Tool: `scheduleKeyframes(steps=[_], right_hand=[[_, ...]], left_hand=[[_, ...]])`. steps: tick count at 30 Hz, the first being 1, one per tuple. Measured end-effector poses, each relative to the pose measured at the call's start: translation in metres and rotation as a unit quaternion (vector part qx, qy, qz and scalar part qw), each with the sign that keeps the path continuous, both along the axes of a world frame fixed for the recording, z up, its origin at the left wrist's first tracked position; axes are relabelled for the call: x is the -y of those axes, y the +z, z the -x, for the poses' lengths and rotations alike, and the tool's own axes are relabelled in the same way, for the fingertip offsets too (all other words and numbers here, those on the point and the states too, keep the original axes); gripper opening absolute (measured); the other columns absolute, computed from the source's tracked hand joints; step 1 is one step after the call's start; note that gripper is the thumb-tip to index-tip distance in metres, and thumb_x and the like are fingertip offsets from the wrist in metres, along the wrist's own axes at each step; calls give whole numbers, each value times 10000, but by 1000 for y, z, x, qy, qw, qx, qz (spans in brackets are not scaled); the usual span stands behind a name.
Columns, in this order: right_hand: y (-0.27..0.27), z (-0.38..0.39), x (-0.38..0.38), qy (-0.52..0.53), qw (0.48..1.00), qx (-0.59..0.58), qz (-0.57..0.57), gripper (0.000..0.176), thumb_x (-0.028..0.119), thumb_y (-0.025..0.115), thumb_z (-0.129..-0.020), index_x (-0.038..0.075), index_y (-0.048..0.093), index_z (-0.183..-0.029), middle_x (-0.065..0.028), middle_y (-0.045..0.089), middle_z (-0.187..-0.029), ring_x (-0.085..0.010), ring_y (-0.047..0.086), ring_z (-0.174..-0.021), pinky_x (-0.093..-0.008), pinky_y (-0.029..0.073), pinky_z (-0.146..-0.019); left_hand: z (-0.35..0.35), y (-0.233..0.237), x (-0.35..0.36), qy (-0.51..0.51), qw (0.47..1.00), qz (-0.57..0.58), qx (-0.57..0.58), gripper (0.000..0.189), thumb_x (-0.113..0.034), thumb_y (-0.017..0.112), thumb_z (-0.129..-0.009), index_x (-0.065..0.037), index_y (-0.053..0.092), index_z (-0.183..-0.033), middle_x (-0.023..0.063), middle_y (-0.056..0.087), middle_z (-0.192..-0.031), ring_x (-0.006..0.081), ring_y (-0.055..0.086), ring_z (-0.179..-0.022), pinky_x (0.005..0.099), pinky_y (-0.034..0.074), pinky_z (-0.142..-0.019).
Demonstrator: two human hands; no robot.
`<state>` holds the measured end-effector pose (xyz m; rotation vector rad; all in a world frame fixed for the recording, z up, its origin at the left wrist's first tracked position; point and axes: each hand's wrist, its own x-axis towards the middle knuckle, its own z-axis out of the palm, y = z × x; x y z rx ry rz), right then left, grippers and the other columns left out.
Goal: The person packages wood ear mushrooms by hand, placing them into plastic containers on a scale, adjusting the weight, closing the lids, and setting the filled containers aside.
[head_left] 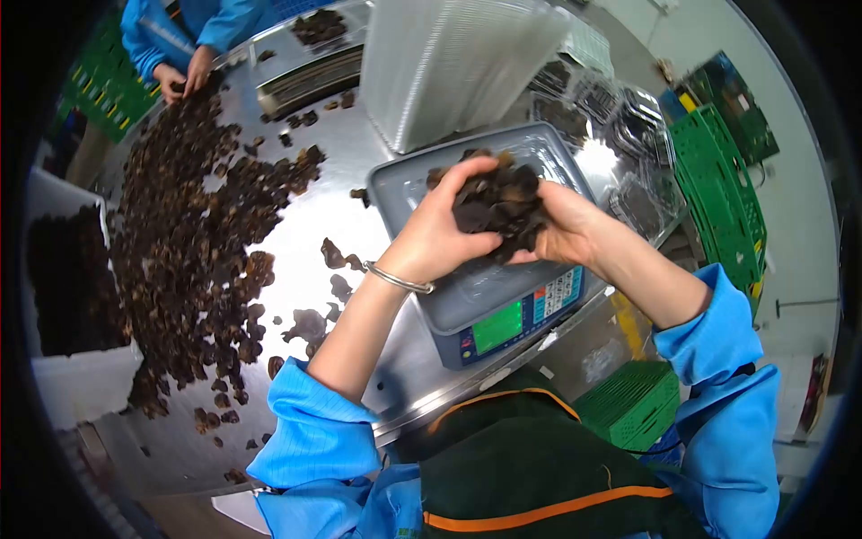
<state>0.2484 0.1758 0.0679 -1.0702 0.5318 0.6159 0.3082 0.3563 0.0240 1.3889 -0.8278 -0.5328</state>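
Note:
Between my two hands is a clump of dark brown wood ear mushrooms (498, 202), held above a digital scale. My left hand (440, 225), with a metal bangle at its wrist, curls around the clump's left side. On the other side, the fingers of my right hand (567, 220) close against it. Below them lies the scale's grey tray (431, 310), where some shiny clear plastic shows partly behind my hands. The scale (512, 328) has a lit green display and a keypad on its near side.
Loose mushrooms (189, 225) cover the left of the metal table (296, 216). A tall stack of clear plastic trays (449, 72) stands behind the scale; filled clear packs (593, 99) lie right. A white bin (85, 386) and green crates (718, 189) flank the table. Another person's hands (189, 76) touch mushrooms.

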Motion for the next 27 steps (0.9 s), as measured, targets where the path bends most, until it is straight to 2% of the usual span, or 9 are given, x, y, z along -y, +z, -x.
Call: scheduleKeyframes(steps=[1, 5, 10, 12, 15, 17, 19, 20, 27], right_hand=[[5, 4, 0, -40, 996, -53, 67, 442, 423, 349, -931, 111, 483, -1213, -77, 579, -1126, -221, 559, -1056, -470, 468, -815], [26, 18, 13, -8, 997, -38, 65, 530, 412, 461, -890, 74, 415, -1296, -146, 449, -1299, -302, 349, -1256, -542, 180, -1030], [46, 44, 46, 89, 973, 43, 210, 513, 259, 560, -856, 68, 404, -1306, -94, 449, -1255, -199, 391, -1185, -406, 325, -968], [44, 63, 77, 92, 859, 320, 390, 434, 205, 554, -858, 34, 468, -1248, -108, 502, -1187, -193, 414, -1162, -350, 344, -957], [10, 100, 106, -48, 851, 339, 398, 307, 130, 551, -852, 34, 546, -1144, -115, 555, -1129, -201, 502, -1076, -307, 395, -907], [-25, 127, 117, -361, 896, 168, 194, 232, 86, 547, -853, 16, 560, -1073, -95, 596, -1041, -147, 564, -922, -266, 451, -807], [-29, 129, 103, -350, 907, 140, 188, 204, 78, 543, -855, 13, 565, -1047, -91, 603, -1017, -130, 571, -879, -256, 461, -772], [-29, 131, 93, -341, 915, 120, 180, 177, 70, 539, -857, 10, 569, -1021, -87, 611, -994, -112, 577, -836, -246, 471, -737], [2, 91, 50, -159, 919, 253, 256, 186, 78, 552, -855, 10, 582, -1025, -76, 619, -970, -102, 567, -844, -227, 452, -746]], left_hand=[[4, -2, 5, -3, 999, -35, 10, 793, 14, 714, -630, -79, 352, -1329, 113, 485, -1224, 206, 456, -1156, 311, 353, -991], [15, 11, 14, 48, 955, -258, 141, 880, -38, 748, -603, -167, 324, -1363, 197, 396, -1325, 343, 426, -1196, 348, 341, -1014], [24, 50, 1, 109, 892, -320, 302, 642, -59, 711, -677, -134, 470, -1268, 198, 466, -1263, 319, 462, -1170, 347, 369, -986], [30, 69, -26, 215, 909, -316, 165, 430, -67, 641, -784, -77, 533, -1200, 142, 553, -1179, 218, 530, -1089, 311, 431, -905], [39, -16, -136, 470, 830, -295, 56, 372, -36, 558, -834, 36, 494, -1194, 187, 556, -1166, 239, 557, -1057, 346, 444, -897], [88, -88, -179, 389, 732, -500, 249, 595, -156, 631, -789, 8, 377, -1301, 247, 445, -1280, 365, 455, -1162, 427, 356, -980], [155, -152, -181, 327, 738, -549, 215, 859, -406, 698, -718, -91, 258, -1384, 201, 348, -1371, 412, 315, -1242, 508, 223, -1024], [175, -141, -154, 309, 637, -650, 275, 773, -476, 669, -719, -149, 358, -1347, 169, 386, -1347, 382, 333, -1225, 511, 244, -996], [159, -170, -226, 473, 786, -383, 105, 207, -101, 637, -809, -59, 641, -1012, 82, 613, -1032, 194, 588, -872, 296, 477, -726]])
